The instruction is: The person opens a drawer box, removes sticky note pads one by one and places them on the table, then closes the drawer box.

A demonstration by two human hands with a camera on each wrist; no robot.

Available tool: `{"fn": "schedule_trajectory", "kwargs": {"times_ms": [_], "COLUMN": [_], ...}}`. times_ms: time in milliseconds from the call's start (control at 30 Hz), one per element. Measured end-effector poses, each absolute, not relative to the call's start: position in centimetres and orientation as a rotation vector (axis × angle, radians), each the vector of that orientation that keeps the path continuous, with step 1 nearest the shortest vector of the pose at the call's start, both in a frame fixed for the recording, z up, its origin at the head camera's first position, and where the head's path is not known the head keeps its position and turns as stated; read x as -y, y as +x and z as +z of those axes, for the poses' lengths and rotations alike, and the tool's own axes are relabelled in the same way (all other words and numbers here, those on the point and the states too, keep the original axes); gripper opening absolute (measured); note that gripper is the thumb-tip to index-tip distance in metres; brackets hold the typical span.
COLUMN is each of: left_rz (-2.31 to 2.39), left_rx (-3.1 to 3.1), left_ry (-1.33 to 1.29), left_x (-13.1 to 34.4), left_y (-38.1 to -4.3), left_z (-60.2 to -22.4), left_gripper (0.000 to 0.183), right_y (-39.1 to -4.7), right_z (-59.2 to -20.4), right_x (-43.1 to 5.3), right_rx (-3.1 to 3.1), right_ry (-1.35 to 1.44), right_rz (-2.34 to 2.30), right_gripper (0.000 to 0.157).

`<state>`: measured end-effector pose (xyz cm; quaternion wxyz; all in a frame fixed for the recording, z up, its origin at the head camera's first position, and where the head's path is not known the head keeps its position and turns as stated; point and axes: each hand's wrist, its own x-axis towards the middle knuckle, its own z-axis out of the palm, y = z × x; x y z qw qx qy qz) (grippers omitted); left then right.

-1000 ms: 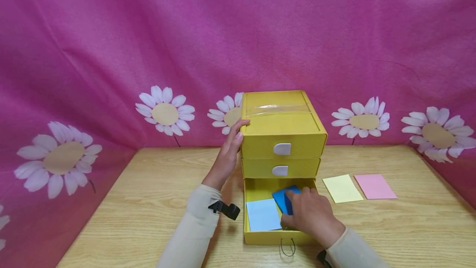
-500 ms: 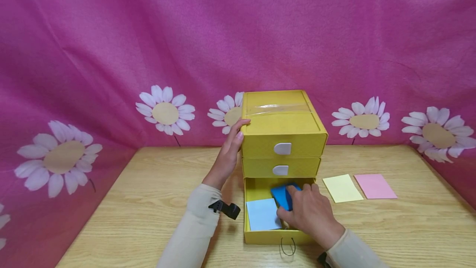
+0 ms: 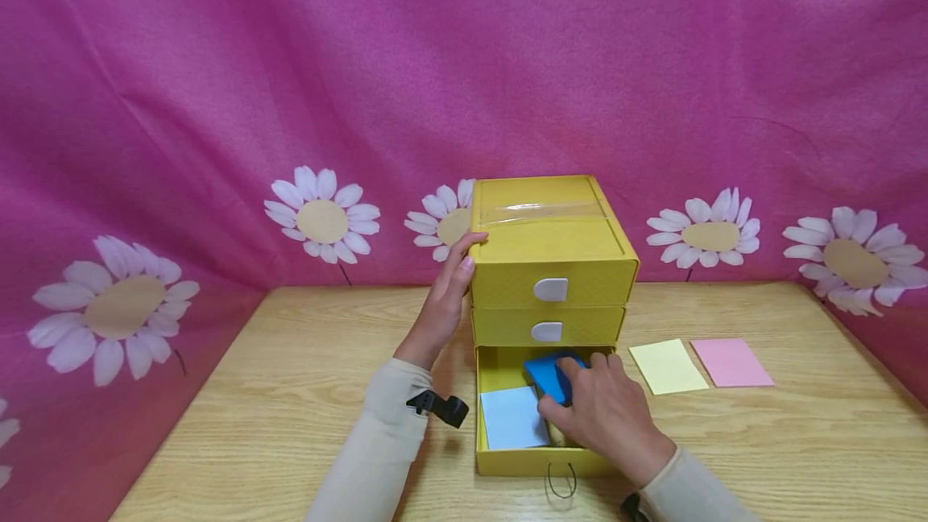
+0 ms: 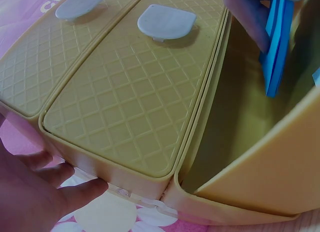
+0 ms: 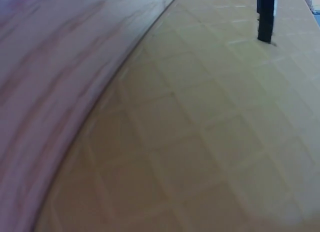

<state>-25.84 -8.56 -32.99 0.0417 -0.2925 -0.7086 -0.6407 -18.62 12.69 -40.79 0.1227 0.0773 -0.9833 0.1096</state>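
Note:
A yellow drawer unit stands on the table, its bottom drawer pulled out. My left hand rests against the unit's left side, fingers extended along it, as the left wrist view also shows. Inside the drawer my right hand pinches a blue sticky-note pad between thumb and fingers. That pad stands edge-on in the left wrist view. A light blue sticky-note pad lies at the drawer's front left. The right hand hides the drawer's right part.
Pale yellow and pink sticky-note pads lie on the table right of the unit. Two upper drawers with white tabs are closed. A dark cord loop hangs from the bottom drawer's front. A pink flowered cloth surrounds the table.
My right hand has shifted slightly left within the drawer, and the blue sticky-note pad has moved a little left and turned. The left hand stays in place.

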Motion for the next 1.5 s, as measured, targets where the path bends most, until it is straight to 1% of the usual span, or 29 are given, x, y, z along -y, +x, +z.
{"fn": "schedule_trajectory", "kwargs": {"times_ms": [267,500,767,1100,1333,1500], "left_rz": [-1.961,-1.959,-1.973,-1.967,-1.965,-1.971], "left_rx": [2.177,2.175,2.153,2.175,2.139,2.173], "left_ry": [-0.896,-0.888,-0.896,-0.897,-0.900,-0.884], "left_x": [8.5,8.6,8.6,8.4,8.4,8.6], "left_y": [-25.8,-25.7,-25.8,-25.8,-28.1,-26.3], "left_z": [-32.7,-32.8,-33.0,-32.7,-35.0,-33.4], "left_gripper": [0.044,0.044,0.044,0.044,0.042,0.044], "right_y": [-18.2,-17.6,-17.1,-16.3,-15.2,-14.7], "right_z": [-39.9,-39.1,-38.7,-38.3,-38.0,-37.6], "right_x": [-12.8,-13.1,-13.2,-13.2,-13.8,-14.7], "right_rx": [2.879,2.819,2.828,2.761,2.716,2.716], "right_ry": [0.249,0.277,0.277,0.311,0.296,0.278], "right_rz": [0.306,0.325,0.321,0.337,0.370,0.366], "right_gripper": [0.055,0.051,0.052,0.047,0.048,0.049]}}
